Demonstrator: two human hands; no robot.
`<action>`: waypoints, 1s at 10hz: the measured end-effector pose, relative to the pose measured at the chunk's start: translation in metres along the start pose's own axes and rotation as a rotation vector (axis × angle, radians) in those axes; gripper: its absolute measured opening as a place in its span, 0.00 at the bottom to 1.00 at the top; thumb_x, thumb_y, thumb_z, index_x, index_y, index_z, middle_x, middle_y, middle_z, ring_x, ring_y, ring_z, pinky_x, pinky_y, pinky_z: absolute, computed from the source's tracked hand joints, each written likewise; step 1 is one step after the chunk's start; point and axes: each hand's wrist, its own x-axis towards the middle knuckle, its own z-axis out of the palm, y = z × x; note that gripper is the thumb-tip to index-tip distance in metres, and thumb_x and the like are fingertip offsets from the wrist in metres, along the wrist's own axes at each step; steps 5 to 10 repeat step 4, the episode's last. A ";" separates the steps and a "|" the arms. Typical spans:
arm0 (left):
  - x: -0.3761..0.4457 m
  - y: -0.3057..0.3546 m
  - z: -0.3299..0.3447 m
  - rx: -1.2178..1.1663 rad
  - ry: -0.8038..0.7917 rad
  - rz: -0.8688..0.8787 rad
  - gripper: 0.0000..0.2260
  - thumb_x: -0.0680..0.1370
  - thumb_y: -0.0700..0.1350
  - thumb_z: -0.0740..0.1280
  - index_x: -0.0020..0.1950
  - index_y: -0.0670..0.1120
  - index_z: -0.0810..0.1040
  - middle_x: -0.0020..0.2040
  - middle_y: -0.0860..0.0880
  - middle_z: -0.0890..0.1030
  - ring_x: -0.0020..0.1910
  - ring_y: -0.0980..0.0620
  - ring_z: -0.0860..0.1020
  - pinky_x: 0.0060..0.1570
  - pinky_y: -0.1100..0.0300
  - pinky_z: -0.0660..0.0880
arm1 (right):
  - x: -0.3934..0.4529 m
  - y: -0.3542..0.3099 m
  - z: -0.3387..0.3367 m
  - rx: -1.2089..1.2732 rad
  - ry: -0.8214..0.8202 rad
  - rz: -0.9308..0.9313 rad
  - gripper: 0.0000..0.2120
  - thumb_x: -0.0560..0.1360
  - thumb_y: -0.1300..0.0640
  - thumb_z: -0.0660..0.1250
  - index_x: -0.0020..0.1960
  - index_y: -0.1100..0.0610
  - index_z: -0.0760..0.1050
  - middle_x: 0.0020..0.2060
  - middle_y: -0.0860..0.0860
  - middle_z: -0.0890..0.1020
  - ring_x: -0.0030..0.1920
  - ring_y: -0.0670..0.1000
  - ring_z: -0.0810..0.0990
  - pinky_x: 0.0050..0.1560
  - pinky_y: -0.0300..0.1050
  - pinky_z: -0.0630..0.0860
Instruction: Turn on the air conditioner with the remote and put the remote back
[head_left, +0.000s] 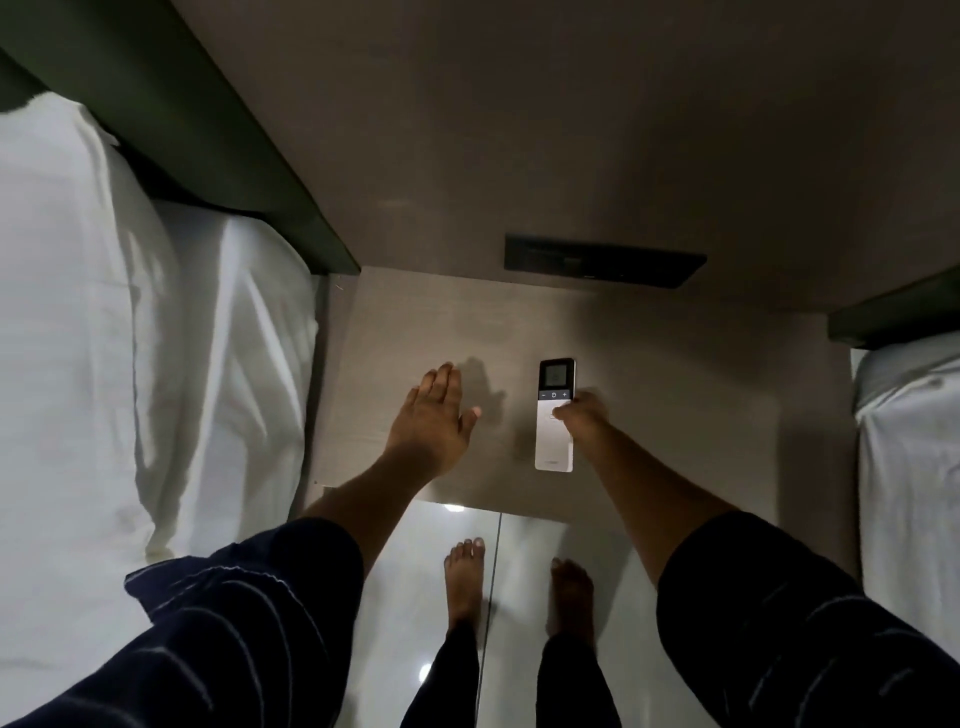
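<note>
A slim white remote (555, 436) with a small dark screen at its far end lies over the beige nightstand top (675, 405). My right hand (582, 413) grips its right side, thumb pressed on its face just below the button row. Whether the remote rests on the surface or is lifted slightly, I cannot tell. My left hand (434, 418) is flat, fingers spread and palm down, on the nightstand to the left of the remote, holding nothing. No air conditioner is in view.
A dark switch panel (602, 260) sits on the wall behind the nightstand. A bed with a white pillow (104, 312) lies to the left, another bed (914, 441) to the right. My bare feet (465, 577) stand on glossy white floor tiles.
</note>
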 end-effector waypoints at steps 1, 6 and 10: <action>-0.004 0.004 0.004 0.034 -0.036 0.022 0.30 0.83 0.55 0.48 0.79 0.41 0.45 0.81 0.43 0.48 0.79 0.45 0.47 0.77 0.53 0.47 | 0.004 0.007 -0.005 -0.046 0.061 -0.036 0.17 0.75 0.66 0.65 0.63 0.67 0.73 0.61 0.64 0.78 0.58 0.61 0.79 0.58 0.51 0.75; -0.016 0.027 -0.020 0.065 -0.032 0.089 0.30 0.83 0.56 0.47 0.79 0.42 0.44 0.81 0.43 0.47 0.80 0.45 0.46 0.77 0.52 0.46 | -0.037 0.015 -0.030 -0.015 0.123 -0.126 0.11 0.78 0.60 0.60 0.59 0.61 0.73 0.54 0.61 0.78 0.52 0.57 0.77 0.48 0.43 0.69; -0.016 0.027 -0.020 0.065 -0.032 0.089 0.30 0.83 0.56 0.47 0.79 0.42 0.44 0.81 0.43 0.47 0.80 0.45 0.46 0.77 0.52 0.46 | -0.037 0.015 -0.030 -0.015 0.123 -0.126 0.11 0.78 0.60 0.60 0.59 0.61 0.73 0.54 0.61 0.78 0.52 0.57 0.77 0.48 0.43 0.69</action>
